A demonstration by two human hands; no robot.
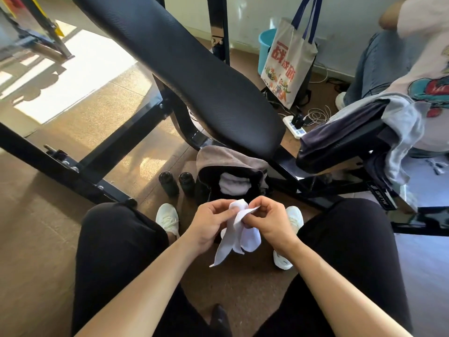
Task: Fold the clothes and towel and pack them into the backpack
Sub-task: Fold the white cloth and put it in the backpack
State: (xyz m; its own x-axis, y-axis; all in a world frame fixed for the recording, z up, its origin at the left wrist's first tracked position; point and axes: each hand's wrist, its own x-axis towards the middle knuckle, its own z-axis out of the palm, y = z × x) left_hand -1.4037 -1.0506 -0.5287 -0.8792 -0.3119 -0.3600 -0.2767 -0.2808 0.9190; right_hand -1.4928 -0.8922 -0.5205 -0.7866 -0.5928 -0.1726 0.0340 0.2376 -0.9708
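Two hands meet over my lap: the left hand (209, 221) pinches the bunched top of the white socks (239, 237), and the right hand (269, 222) pinches a cuff edge, fingers curled on cloth. The socks hang with their long axis running from the hands down toward 7 o'clock. At 12 o'clock, just beyond the hands and between my shoes (167, 220), the backpack (209, 173) stands open toward me, with a pale item (234, 186) inside and a grey towel (223, 156) draped over its far rim. I judge the drop goes straight ahead, with either hand equally near. More clothes (401, 117) lie on a bench (340, 152) at 2 o'clock.
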